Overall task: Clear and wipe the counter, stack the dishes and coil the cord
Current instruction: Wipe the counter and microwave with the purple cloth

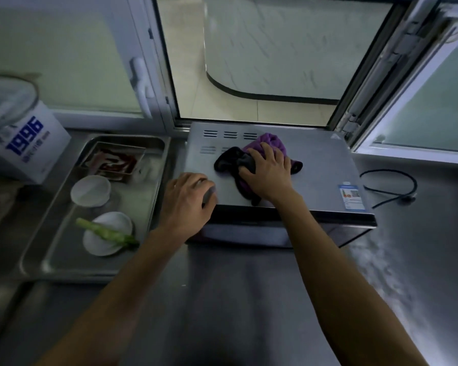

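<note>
Cloth (269,146) under flat right hand (269,174)

The right hand (269,173) hides the middle of the purple cloth (271,142) beneath it, and the pot lid (7,101) far left of the left hand (187,200) is blurred and cropped.

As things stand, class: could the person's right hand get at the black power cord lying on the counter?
Probably yes. The black power cord lies in the open on the steel counter, right of the microwave oven, with nothing on it. The right hand is pressing the purple cloth and must first leave it.
</note>
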A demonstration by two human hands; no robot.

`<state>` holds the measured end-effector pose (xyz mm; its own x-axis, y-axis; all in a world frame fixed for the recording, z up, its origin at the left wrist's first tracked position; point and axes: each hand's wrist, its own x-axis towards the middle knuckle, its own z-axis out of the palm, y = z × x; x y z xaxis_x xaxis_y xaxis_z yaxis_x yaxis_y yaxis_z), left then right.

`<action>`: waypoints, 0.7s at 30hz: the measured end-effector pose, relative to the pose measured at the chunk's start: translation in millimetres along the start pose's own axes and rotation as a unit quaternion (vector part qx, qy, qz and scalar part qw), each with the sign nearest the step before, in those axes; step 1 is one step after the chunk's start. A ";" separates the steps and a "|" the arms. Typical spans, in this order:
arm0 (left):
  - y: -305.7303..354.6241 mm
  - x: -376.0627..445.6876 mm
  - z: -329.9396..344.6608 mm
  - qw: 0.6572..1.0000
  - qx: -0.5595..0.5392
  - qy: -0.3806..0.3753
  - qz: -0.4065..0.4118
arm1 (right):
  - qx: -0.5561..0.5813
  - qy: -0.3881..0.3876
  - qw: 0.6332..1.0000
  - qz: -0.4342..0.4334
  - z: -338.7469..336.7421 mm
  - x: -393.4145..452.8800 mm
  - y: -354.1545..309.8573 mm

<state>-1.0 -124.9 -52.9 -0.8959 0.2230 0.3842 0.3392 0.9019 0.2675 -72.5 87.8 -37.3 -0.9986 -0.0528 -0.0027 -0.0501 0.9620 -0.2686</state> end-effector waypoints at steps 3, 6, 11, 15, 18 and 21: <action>-36.8 -4.4 -10.4 1.000 -0.008 0.012 -0.011 | -0.001 -0.003 1.000 -0.006 12.2 6.2 -39.3; -67.0 -8.1 -21.0 1.000 -0.016 0.018 -0.014 | -0.003 0.001 1.000 -0.009 23.0 8.8 -72.1; -90.4 -10.0 -32.7 0.999 -0.037 0.011 -0.012 | 0.003 0.009 1.000 -0.013 33.9 -7.3 -100.6; -93.8 -6.9 -34.4 0.998 -0.067 0.012 0.007 | 0.011 0.043 0.999 -0.003 40.2 -36.0 -110.3; -89.3 -3.6 -30.1 0.996 -0.084 0.004 0.040 | 0.013 0.074 0.997 0.019 41.2 -60.6 -107.6; -76.5 -0.3 -24.1 0.993 -0.103 -0.009 0.064 | 0.015 0.114 0.992 0.048 43.9 -87.0 -100.7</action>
<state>-19.8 -202.9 -52.2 -0.8463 0.3381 0.4116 0.4995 0.7722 0.3927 20.1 -16.2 -52.2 -0.9769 0.1035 0.1868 0.0423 0.9512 -0.3056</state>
